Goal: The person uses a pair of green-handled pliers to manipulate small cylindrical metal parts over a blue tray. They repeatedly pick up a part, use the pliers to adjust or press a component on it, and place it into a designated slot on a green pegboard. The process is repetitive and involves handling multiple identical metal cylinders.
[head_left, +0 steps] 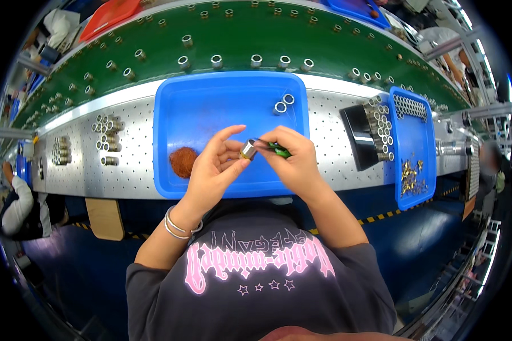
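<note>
You hold one small metal cylinder (248,150) above the blue tray (210,85).

The fingers of your left hand (215,166) grip this cylinder; those of your right hand (293,157) are closed on a green-handled tool (280,150), its tip close to the cylinder's upper end. In the tray, on the counter (136,176), a rust-brown pad (183,162) lies at left, two similar cylinders (281,111) at far right.

The blue tray (210,96) is passable at far left, but a brown wiry clump (182,162) blocks near left, two metal sleeves (280,107) far right, and left hand (215,163) and right hand (294,154) the middle, clearance beneath them hard to judge.
</note>
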A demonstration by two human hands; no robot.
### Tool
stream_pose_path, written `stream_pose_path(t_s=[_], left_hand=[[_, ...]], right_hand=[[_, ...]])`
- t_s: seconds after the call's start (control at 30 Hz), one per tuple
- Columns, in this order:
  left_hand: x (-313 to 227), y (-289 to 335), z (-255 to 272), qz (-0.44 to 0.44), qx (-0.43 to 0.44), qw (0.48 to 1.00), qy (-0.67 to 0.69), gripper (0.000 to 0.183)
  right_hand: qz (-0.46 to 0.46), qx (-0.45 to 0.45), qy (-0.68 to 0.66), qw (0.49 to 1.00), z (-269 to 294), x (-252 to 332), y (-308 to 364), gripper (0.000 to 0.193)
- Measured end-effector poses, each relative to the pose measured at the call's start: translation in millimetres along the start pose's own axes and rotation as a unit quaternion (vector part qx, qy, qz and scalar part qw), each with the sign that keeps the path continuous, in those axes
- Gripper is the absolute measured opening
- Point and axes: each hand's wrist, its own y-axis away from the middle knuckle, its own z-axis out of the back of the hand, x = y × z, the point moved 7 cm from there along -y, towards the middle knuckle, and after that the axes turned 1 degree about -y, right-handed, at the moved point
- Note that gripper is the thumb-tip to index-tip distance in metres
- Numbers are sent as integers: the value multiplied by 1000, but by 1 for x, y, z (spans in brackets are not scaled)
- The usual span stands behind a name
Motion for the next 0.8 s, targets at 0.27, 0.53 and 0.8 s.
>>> stream_pose_path(t_s=[0.27,0.53,0.8], left_hand=[[10,16,24,89,-89,973,194,43],[9,-2,37,111,-41,971,206,42],[6,-17,47,80,-1,988,131,40]], right_hand=[[-111,14,-267,957,-4,-15,-15,11],[-85,41,-344,934,-15,4,-25,11],[-85,4,-331,940,-26,16,-46,12]])
